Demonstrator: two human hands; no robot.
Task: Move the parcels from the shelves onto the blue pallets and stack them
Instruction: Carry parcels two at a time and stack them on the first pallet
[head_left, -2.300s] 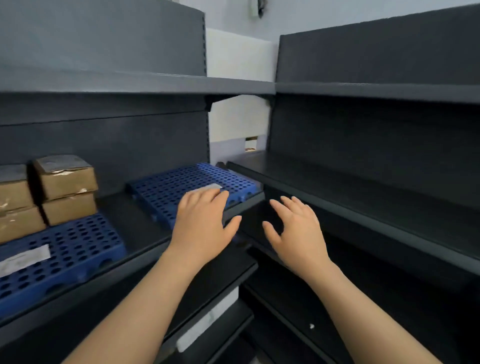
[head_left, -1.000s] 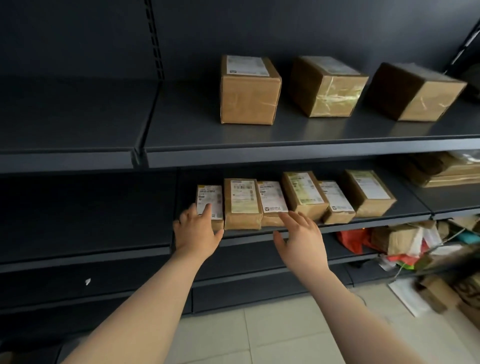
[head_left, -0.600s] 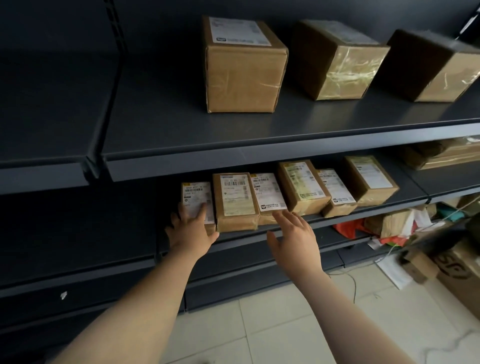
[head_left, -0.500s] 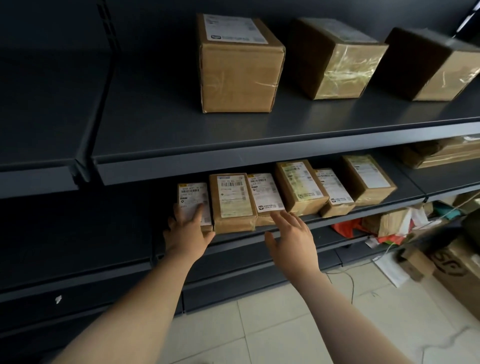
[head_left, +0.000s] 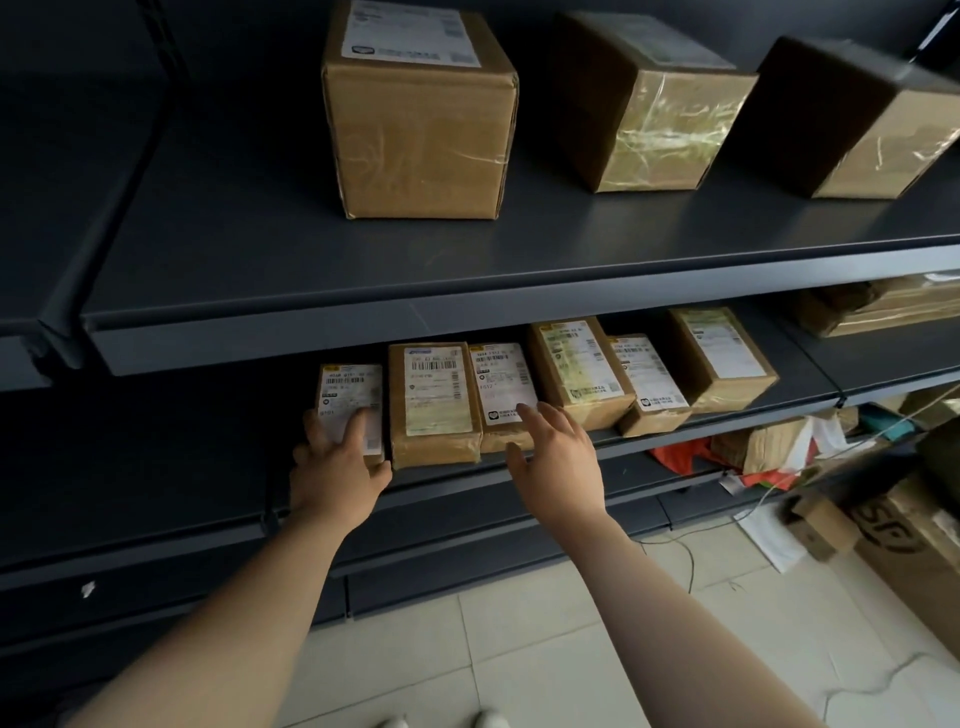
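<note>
Reaching toward a dark metal lower shelf (head_left: 810, 369), seen from the person's own head, two bare arms stretch forward and slightly down. Six small brown parcels lie flat along this shelf in a tight row, each with a white label on top. Their long sides run front to back, so the short ends face the person.

The left hand (head_left: 337, 462) rests on the leftmost parcel (head_left: 350, 395). Its fingers are spread over the label and the near left edge, with the thumb at the front corner; they do not look curled round it yet. The right hand (head_left: 558, 457) holds nothing. Its fingers are straight and reach the front end of the third parcel (head_left: 501, 384), though it is hard to tell whether they touch it. The second parcel (head_left: 434, 400) sits between the two hands, which are well apart.

The left hand is plainly nearer a grasp — it is already on its parcel. Because the short ends point outward, the likely next move is a straight pull toward the body, either one parcel per hand or the first three squeezed together.

Three large boxes (head_left: 421, 119) stand on the upper shelf (head_left: 234, 249). No blue pallet is in view, so the carrying is yet to come.
</note>
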